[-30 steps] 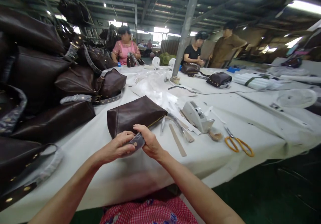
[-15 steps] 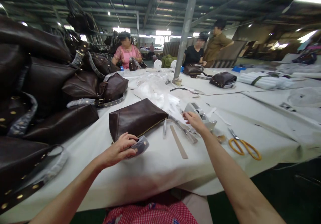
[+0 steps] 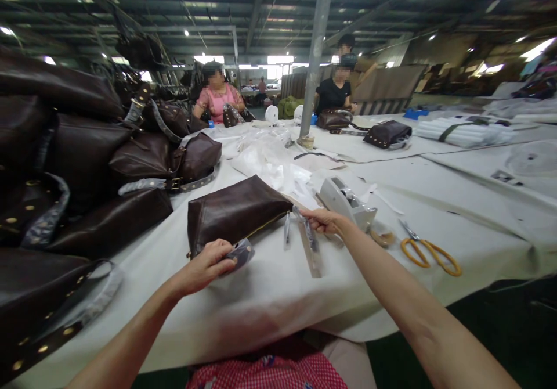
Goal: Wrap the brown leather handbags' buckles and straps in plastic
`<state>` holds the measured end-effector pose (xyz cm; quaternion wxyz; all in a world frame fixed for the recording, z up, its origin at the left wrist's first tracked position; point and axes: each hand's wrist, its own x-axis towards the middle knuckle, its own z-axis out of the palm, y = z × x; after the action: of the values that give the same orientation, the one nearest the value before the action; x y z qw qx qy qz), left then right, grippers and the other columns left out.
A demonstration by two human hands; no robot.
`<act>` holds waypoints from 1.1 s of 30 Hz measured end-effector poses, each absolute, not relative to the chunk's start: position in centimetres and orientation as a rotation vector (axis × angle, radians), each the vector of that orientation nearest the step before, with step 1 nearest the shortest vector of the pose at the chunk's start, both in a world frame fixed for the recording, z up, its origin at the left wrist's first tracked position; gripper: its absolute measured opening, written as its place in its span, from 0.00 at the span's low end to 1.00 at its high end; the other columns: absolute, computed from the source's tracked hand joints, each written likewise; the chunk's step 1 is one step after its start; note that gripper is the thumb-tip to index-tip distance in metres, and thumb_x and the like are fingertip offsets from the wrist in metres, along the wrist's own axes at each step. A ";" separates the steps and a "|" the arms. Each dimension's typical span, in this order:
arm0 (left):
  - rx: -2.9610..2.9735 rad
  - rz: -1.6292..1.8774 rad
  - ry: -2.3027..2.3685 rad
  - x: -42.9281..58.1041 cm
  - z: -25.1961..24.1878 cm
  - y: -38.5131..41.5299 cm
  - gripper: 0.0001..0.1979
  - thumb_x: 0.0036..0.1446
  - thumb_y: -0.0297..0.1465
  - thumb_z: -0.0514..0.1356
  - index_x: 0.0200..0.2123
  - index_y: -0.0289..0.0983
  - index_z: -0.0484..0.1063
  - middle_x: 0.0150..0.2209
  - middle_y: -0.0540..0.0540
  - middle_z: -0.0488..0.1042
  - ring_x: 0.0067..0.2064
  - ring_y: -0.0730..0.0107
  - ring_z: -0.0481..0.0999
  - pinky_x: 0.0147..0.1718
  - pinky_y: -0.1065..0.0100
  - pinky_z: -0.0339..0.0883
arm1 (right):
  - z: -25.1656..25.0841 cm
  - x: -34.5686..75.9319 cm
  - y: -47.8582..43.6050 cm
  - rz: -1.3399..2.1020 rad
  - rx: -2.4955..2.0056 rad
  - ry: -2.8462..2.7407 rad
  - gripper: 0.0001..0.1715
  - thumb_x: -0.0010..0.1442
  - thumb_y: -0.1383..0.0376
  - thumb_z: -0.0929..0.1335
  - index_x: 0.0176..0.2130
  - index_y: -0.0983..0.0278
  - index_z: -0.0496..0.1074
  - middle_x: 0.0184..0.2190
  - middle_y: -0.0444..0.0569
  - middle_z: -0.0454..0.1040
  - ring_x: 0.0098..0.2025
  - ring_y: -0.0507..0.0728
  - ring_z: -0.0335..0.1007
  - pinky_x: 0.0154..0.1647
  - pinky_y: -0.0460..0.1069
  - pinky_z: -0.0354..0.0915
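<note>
A dark brown leather handbag (image 3: 235, 209) lies on the white-covered table in front of me, its zipper edge towards me. My left hand (image 3: 212, 266) is closed around a plastic-wrapped studded strap (image 3: 243, 254) at the bag's near side. Just right of the bag, my right hand (image 3: 324, 220) pinches the upper end of a narrow dark strip in clear plastic (image 3: 310, 238). That strip hangs over a flat beige strip (image 3: 315, 268) on the table. A small plastic-wrapped piece (image 3: 287, 230) lies between the bag and the strip.
A grey tape dispenser (image 3: 342, 197) stands beyond my right wrist, with a tape roll (image 3: 383, 237) and orange-handled scissors (image 3: 429, 251) to its right. Brown handbags (image 3: 91, 151) are piled high on the left. A metal post (image 3: 314, 64) rises from the table. Co-workers (image 3: 220, 101) sit across it.
My right hand has moved left and nearer from beside the tape dispenser, and now has the plastic-wrapped strip in its fingers. My left hand has kept the strap, shifting only slightly.
</note>
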<state>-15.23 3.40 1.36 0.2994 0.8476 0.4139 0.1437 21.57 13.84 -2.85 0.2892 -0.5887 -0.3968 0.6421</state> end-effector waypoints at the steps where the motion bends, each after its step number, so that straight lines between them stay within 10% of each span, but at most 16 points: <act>1: 2.249 0.383 1.129 -15.2 1.5 3.4 0.16 0.63 0.42 0.51 0.33 0.37 0.70 0.37 0.45 0.69 0.43 0.62 0.67 0.46 0.63 0.61 | -2.8 21.1 13.3 1.755 -1.512 -1.026 0.27 0.50 0.53 0.77 0.23 0.63 0.60 0.15 0.33 0.55 0.15 0.42 0.39 0.13 0.39 0.35; 33: 1.816 0.452 1.070 -13.5 1.8 1.7 0.11 0.49 0.33 0.59 0.35 0.34 0.72 0.32 0.51 0.70 0.35 0.68 0.67 0.32 0.70 0.60 | -1.5 7.7 0.5 1.951 -0.801 -0.680 0.32 0.37 0.55 0.82 0.24 0.65 0.61 0.15 0.31 0.55 0.15 0.40 0.44 0.11 0.36 0.42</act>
<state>-13.48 1.68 1.85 0.4734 0.7420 0.4371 0.1848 7.73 0.54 -1.50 0.4465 -0.3235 -0.2746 0.7878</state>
